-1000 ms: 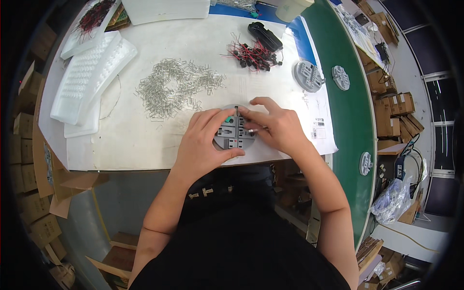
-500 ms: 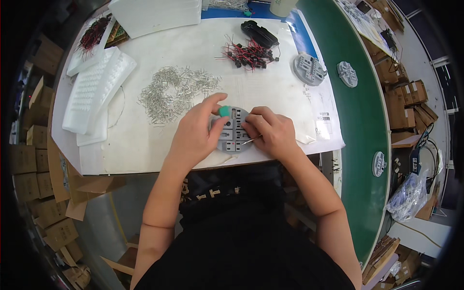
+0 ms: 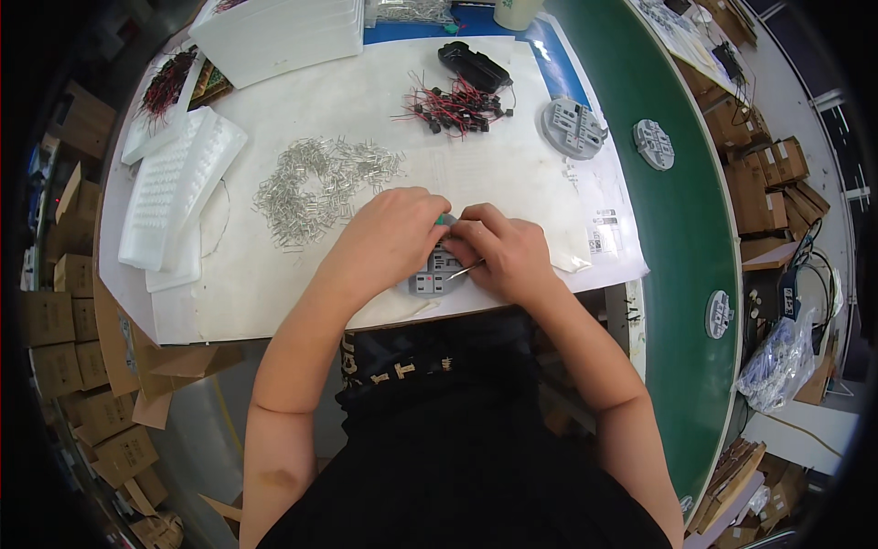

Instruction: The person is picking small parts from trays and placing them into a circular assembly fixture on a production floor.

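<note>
A grey round slotted fixture (image 3: 428, 282) lies at the front edge of the table, largely covered by my hands. Over its upper left part my left hand (image 3: 389, 236) is closed, fingertips drawn together. A small green piece (image 3: 444, 220) shows at those fingertips; whether it is held or worn on a finger I cannot tell. My right hand (image 3: 508, 254) is closed too, its fingertips meeting the left ones above the fixture. From its grip a thin pointed metal tool (image 3: 468, 269) sticks out, slanting down left over the fixture's slots.
Left of centre lies a pile of small metal pins (image 3: 306, 188). Behind are black parts with red wires (image 3: 457, 108) and a black case (image 3: 474, 66). White foam trays (image 3: 178, 197) sit at left. More grey fixtures (image 3: 574, 128) stand at right, some on the green surface (image 3: 681, 247).
My left fingers have closed and moved right, to meet my right fingertips over the fixture. More of the fixture is covered. The whole view has shifted slightly.
</note>
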A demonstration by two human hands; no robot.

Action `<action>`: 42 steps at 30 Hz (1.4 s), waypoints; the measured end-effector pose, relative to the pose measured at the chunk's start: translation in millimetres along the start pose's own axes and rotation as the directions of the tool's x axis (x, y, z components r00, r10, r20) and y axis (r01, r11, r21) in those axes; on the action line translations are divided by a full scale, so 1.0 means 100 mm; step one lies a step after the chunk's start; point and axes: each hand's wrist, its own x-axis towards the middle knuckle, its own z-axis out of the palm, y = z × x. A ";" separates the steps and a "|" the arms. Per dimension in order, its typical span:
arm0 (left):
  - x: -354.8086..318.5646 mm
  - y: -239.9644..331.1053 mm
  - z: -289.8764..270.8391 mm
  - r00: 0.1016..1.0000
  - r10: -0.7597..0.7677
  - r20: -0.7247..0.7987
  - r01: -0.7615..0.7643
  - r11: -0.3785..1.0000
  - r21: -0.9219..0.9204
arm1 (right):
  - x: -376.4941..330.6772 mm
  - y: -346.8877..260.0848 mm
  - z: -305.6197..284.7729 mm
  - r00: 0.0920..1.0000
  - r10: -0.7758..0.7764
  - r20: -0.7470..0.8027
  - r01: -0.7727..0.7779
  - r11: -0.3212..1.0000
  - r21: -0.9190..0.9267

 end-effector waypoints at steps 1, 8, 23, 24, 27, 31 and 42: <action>0.00 -0.01 0.02 1.000 0.003 -0.002 -0.003 1.000 -0.002 | 0.02 0.02 -0.02 1.000 0.017 0.020 -0.018 0.999 0.043; -0.17 -0.02 0.26 0.975 -0.033 -0.221 -0.001 0.989 -0.149 | 0.87 0.75 -0.15 0.889 0.451 0.077 -0.432 0.883 -0.184; -0.20 0.28 -0.22 0.767 0.147 -0.625 -0.173 0.985 0.020 | 0.43 -0.07 -0.66 0.877 0.457 0.151 -0.481 0.839 0.254; -0.20 0.29 -0.26 0.767 0.209 -0.607 -0.216 0.974 0.063 | 0.42 -0.17 -0.67 0.911 0.388 0.140 -0.412 0.859 0.304; -0.28 0.26 -0.26 0.849 0.152 -0.507 -0.215 0.974 -0.067 | 0.37 -0.34 -0.65 0.944 0.311 0.106 -0.328 0.872 0.364; -0.37 0.31 -0.17 0.919 -0.097 -0.383 -0.093 0.889 -0.449 | 0.32 -0.42 -0.57 0.955 0.293 0.039 -0.284 0.872 0.399; -0.54 0.07 0.42 0.870 0.094 -0.484 -0.179 0.975 -0.132 | -0.02 -0.41 -0.37 0.833 0.466 0.298 -0.551 0.750 0.366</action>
